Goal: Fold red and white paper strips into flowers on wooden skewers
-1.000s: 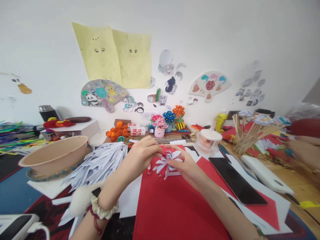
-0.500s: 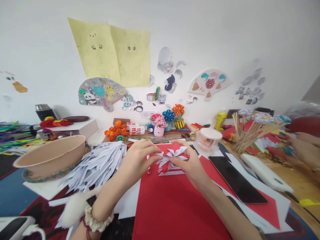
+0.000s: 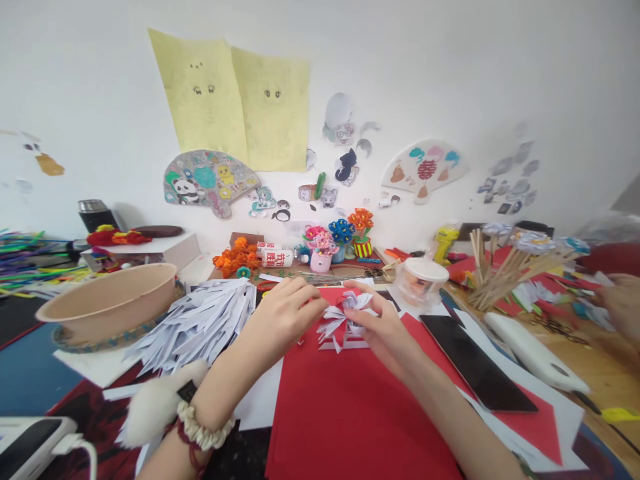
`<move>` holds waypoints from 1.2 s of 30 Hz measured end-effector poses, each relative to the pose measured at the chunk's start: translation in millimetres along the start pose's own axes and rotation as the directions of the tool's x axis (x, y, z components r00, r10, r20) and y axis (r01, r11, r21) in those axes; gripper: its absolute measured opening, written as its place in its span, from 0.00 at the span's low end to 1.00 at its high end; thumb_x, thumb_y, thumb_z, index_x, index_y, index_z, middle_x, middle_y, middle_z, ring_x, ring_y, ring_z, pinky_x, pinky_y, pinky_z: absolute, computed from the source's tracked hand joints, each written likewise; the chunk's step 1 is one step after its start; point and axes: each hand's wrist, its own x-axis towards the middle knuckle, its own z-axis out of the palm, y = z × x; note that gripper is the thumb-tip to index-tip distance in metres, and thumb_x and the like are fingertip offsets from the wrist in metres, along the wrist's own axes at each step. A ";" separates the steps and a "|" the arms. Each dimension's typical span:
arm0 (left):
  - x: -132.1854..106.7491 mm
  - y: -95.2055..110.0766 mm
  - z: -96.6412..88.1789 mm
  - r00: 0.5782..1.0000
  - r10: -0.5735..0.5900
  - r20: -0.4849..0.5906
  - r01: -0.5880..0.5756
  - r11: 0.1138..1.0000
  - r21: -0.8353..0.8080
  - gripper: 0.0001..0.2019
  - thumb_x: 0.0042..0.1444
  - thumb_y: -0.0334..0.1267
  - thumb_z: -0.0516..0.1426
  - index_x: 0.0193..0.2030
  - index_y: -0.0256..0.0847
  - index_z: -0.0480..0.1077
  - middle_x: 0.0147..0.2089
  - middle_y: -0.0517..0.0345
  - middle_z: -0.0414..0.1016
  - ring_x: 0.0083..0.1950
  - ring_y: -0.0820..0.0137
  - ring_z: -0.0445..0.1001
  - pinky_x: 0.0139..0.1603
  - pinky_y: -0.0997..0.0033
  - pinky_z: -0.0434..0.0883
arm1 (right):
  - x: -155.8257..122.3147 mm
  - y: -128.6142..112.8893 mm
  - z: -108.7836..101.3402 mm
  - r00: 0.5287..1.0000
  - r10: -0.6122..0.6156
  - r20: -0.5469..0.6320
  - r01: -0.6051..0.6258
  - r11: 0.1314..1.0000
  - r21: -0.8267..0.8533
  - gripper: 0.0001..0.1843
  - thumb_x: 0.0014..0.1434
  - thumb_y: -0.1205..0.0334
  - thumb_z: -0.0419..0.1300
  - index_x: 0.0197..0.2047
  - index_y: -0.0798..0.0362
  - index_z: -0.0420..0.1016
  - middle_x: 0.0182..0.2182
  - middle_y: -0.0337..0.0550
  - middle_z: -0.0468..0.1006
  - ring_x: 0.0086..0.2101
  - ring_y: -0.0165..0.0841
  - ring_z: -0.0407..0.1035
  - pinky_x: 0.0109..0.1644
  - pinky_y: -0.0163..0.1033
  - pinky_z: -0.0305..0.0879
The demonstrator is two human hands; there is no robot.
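A folded paper piece [image 3: 337,327] with white and red points fanning out is held above a red paper sheet [image 3: 345,413]. My right hand [image 3: 380,327] pinches its right side between thumb and fingers. My left hand [image 3: 290,310] is closed beside its left edge, thumb and fingertips drawn together; what they hold, if anything, is hidden. Behind and below the piece lie white-edged red strips [image 3: 347,345]. To the left of my left hand is a heap of folded white paper pieces [image 3: 200,320].
A beige basin [image 3: 110,297] stands at left. On the right lie a black phone [image 3: 475,360], a white power bank [image 3: 535,350] and a bundle of sticks [image 3: 487,270]. Along the wall are a lidded plastic cup [image 3: 423,280] and bead flowers [image 3: 323,250]. Another person's hand [image 3: 623,300] appears far right.
The paper piece has turned in my right hand. My left fingers have drawn together and lie at its left edge. The other person's hand has shifted right. The view has moved slightly.
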 end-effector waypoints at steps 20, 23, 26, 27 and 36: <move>1.7 3.7 -0.8 0.943 -0.326 0.058 0.328 0.895 -0.302 0.05 0.60 0.39 0.60 0.37 0.41 0.75 0.37 0.57 0.79 0.40 0.67 0.74 0.40 0.69 0.68 | 1.9 0.6 -10.0 0.990 0.140 0.028 -0.132 0.975 -0.181 0.28 0.44 0.58 0.74 0.47 0.50 0.71 0.34 0.39 0.80 0.32 0.34 0.75 0.33 0.36 0.69; 5.2 11.1 1.6 0.913 -0.397 0.096 0.403 0.839 -0.366 0.04 0.56 0.38 0.63 0.35 0.41 0.76 0.36 0.58 0.79 0.37 0.68 0.75 0.37 0.71 0.68 | 0.6 1.0 -9.6 0.992 0.116 0.057 -0.099 0.965 -0.241 0.28 0.45 0.59 0.73 0.48 0.50 0.71 0.32 0.37 0.79 0.31 0.32 0.74 0.33 0.35 0.69; 6.7 15.2 2.6 0.896 -0.420 0.148 0.437 0.771 -0.463 0.05 0.59 0.34 0.60 0.32 0.41 0.76 0.32 0.60 0.79 0.33 0.72 0.74 0.34 0.74 0.67 | -1.1 -0.7 -9.1 0.991 0.097 0.093 -0.069 0.961 -0.267 0.27 0.46 0.60 0.73 0.49 0.49 0.71 0.30 0.36 0.78 0.30 0.31 0.73 0.32 0.34 0.68; 6.6 15.2 2.3 0.890 -0.426 0.161 0.446 0.747 -0.493 0.06 0.59 0.33 0.59 0.32 0.41 0.76 0.32 0.60 0.80 0.32 0.72 0.74 0.34 0.75 0.67 | -1.3 -1.4 -9.0 0.993 0.083 0.089 -0.057 0.963 -0.262 0.27 0.46 0.59 0.73 0.49 0.49 0.71 0.30 0.36 0.78 0.30 0.31 0.73 0.32 0.34 0.68; 2.8 18.2 9.8 0.861 -0.508 0.018 0.478 0.798 -0.368 0.01 0.54 0.35 0.62 0.34 0.41 0.75 0.33 0.59 0.80 0.35 0.68 0.76 0.36 0.70 0.68 | 0.6 0.9 -7.6 1.000 0.025 0.013 -0.022 0.980 -0.199 0.27 0.45 0.56 0.73 0.48 0.48 0.71 0.31 0.36 0.79 0.29 0.33 0.75 0.33 0.37 0.70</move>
